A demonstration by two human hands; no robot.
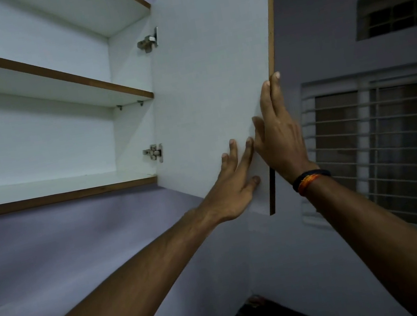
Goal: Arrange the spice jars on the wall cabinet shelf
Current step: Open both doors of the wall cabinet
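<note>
While left hand (234,184) and right hand (278,134) lay straight, empty fingers (276,90) on the cabinet door (212,59), shoving may strain its hinges (153,153). Slipping may slam it.

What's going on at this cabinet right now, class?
A person has both hands on the open door. The left hand lies flat on its inner face. The right hand rests along its free edge with fingers straight. Nothing shows on the shelves from this low angle.

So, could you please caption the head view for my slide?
Open cabinet door with the left hand and right hand resting on it, fingers straight.
</note>
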